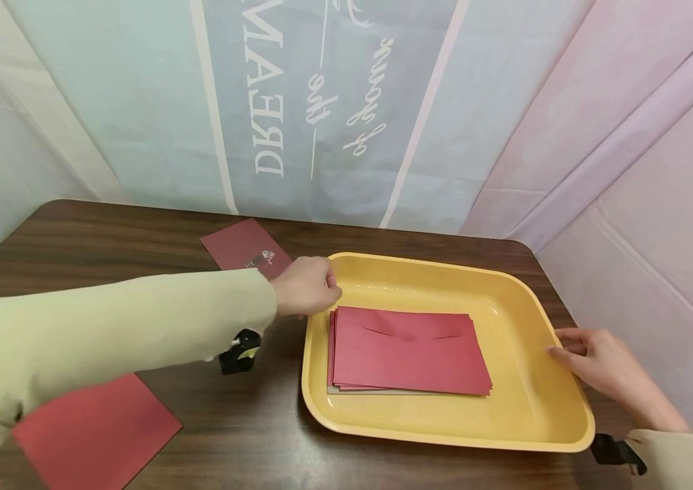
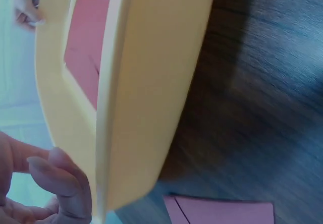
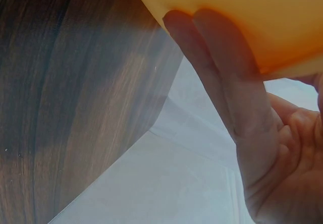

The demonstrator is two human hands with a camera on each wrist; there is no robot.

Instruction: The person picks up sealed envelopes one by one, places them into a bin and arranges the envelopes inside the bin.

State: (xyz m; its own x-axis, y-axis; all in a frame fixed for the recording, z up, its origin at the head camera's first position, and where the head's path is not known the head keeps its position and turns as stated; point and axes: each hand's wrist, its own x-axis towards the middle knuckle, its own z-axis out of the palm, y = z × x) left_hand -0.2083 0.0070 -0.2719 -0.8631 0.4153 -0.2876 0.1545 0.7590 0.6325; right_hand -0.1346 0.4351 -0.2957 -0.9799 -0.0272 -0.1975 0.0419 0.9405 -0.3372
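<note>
A yellow plastic tray (image 1: 542, 408) with high walls holds a stack of red envelopes (image 1: 410, 361), the top one with its flap side up. My left hand (image 1: 306, 286) grips the rim at the far left corner, its fingers curled there. On the right wall my right hand (image 1: 606, 364) holds the tray, thumb over the rim. Its other fingers (image 3: 232, 67) press against the outside of that wall in the right wrist view. A dark shadow lies beside the tray's left side in the left wrist view.
A red card with a small flower print (image 1: 245, 245) lies behind my left forearm. A plain red sheet (image 1: 101, 435) lies at the front left, partly under the sleeve. The dark wood table (image 1: 248, 435) ends at a printed cloth backdrop (image 1: 346, 190).
</note>
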